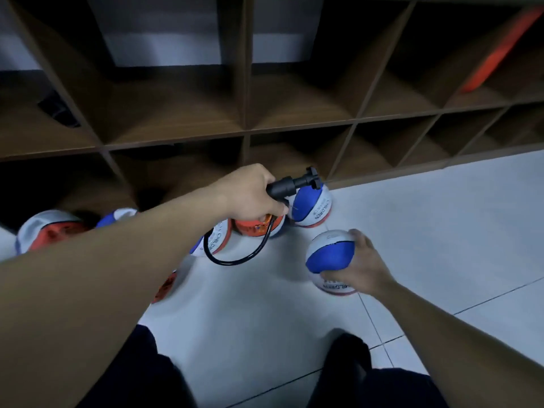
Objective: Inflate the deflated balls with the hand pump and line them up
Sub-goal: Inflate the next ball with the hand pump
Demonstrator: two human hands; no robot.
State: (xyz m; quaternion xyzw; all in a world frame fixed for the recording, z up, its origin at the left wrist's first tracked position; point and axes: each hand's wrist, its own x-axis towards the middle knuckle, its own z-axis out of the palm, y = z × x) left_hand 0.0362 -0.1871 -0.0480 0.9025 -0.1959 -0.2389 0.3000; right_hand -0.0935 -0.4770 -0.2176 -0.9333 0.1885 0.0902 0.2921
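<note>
Pump (pixel 290 184) held aloft, ball (pixel 331 262) gripped on the floor (pixel 426 231).

"CHILDREN" can be read on the ball clasped by the curled fingers of the right hand (pixel 363 267), and on a second ball (pixel 312 206) lying by the shelf (pixel 244 83). The black pump is clenched in the left hand (pixel 250 192), its hose (pixel 235 254) looped below. More balls (pixel 47 231) are lined up along the shelf foot, partly hidden by the left arm.

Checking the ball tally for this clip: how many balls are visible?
6: one held in the right hand; one below the pump handle; four partly hidden by the left arm. More may be hidden.
</note>
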